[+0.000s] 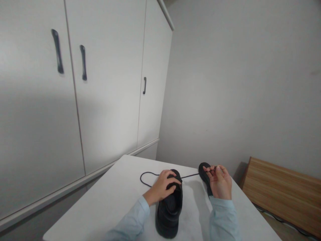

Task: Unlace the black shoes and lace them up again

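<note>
A black shoe [169,211] lies on the white table [120,197], its opening toward me. My left hand [162,187] rests on the shoe's toe end and grips it. A thin black lace [146,175] runs from the shoe, loops to the left on the table and stretches right to my right hand [220,182]. The fingers of that hand pinch the lace, held taut. Under the right hand lies a black insole [205,172], partly hidden by it. Both forearms wear light blue sleeves.
A white wardrobe [75,83] with dark handles stands at the left, close to the table's far corner. A plain wall is behind. A wooden bench or bed frame [281,190] sits low at the right, beyond the table's right edge.
</note>
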Demonstrator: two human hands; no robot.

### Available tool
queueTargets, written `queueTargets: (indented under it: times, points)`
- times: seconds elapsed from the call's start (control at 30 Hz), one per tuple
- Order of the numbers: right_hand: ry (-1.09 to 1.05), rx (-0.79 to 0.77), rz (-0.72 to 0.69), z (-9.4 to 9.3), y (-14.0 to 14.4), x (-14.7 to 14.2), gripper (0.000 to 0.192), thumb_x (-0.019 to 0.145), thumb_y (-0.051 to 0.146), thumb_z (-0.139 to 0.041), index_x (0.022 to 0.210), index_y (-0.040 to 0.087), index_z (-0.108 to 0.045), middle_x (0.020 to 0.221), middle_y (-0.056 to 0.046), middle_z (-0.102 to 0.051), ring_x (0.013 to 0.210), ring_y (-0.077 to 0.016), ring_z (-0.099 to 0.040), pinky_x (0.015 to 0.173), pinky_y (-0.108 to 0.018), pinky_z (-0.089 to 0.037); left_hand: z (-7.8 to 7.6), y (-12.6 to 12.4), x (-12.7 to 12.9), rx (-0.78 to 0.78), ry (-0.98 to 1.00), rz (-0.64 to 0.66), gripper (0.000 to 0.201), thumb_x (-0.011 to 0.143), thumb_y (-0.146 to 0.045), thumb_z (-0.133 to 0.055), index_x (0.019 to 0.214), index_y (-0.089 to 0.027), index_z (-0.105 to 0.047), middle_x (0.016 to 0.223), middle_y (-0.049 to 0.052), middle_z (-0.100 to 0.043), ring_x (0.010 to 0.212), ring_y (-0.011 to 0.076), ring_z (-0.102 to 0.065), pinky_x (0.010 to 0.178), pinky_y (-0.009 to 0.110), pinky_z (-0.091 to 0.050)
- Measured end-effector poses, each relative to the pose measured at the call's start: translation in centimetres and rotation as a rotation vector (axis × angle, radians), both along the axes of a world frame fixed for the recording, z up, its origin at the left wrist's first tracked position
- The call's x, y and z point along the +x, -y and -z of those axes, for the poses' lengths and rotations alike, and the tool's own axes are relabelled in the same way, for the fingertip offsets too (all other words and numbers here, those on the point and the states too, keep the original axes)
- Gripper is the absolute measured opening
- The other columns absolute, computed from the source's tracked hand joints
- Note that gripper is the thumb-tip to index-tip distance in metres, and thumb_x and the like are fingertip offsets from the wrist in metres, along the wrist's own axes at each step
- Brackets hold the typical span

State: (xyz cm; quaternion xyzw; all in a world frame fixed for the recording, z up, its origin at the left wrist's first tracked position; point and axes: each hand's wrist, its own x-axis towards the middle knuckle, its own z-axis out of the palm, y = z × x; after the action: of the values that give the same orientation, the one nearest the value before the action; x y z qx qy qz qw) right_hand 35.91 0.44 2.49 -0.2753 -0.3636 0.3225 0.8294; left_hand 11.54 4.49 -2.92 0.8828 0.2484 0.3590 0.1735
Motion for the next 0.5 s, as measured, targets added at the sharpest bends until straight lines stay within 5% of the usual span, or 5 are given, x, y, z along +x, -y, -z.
queueTargets:
  times: [0.3, 0.5]
  points:
    - [-0.039, -0.054, 0.253, 1.4, -0.7, 1.7, 0.032, 0.062, 0.035, -0.073, 0.088, 0.020, -0.061, 0.056, 0.008, -0.053, 0.047, -0.0068, -0.051, 0.053, -0.025, -0.052, 0.0, 0.1, 0.0, -0.021, -0.006, -0.039, 0.023, 0.086, -0.032, -0.049, 0.093, -0.026, -0.070, 0.101, 0.007, -0.055, 0.100, 0.0210, -0.045, 0.093, 0.037, -0.036]
    - [0.449, -0.206, 0.222, 1.7, -1.1, 1.1, 0.033, 0.069, 0.040, -0.067, 0.091, 0.016, -0.066, 0.058, 0.004, -0.055, 0.044, -0.0077, -0.047, 0.044, -0.022, -0.041, 0.5, -0.3, 0.0, -0.036, -0.001, -0.037, 0.027, 0.088, -0.038, -0.047, 0.092, -0.026, -0.071, 0.099, 0.006, -0.057, 0.097, 0.0202, -0.045, 0.090, 0.035, -0.036]
